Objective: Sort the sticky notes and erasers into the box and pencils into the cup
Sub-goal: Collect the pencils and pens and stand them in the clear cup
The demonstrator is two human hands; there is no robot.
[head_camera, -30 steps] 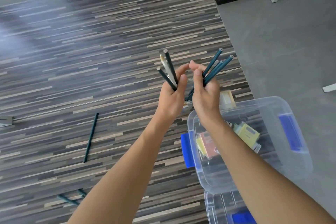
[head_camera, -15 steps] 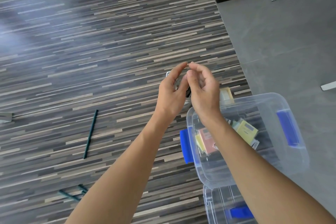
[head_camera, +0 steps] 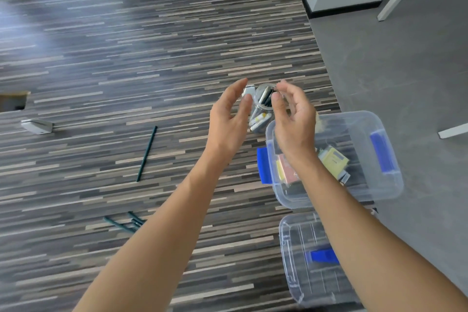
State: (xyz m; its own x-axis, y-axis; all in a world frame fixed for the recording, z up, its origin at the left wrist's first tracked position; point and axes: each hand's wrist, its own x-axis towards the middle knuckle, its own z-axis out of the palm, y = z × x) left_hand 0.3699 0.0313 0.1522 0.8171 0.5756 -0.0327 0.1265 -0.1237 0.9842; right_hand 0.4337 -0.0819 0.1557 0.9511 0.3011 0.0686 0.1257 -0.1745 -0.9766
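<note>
Left hand (head_camera: 231, 121): fingers straight, holding nothing, flanking cup (head_camera: 262, 109).
Right hand (head_camera: 295, 119): loosely curled, empty.
Loose pencil (head_camera: 146, 154): lies unsorted, apart.

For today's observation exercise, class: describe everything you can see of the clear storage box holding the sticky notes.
The clear plastic box is a see-through, round-cornered tub with no lid on it and a blue latch on each short side. It sits upright at the table's right edge, partly overhanging. Yellow and pink sticky-note pads lie inside. The right hand's forearm crosses above it; contact cannot be judged.
</note>
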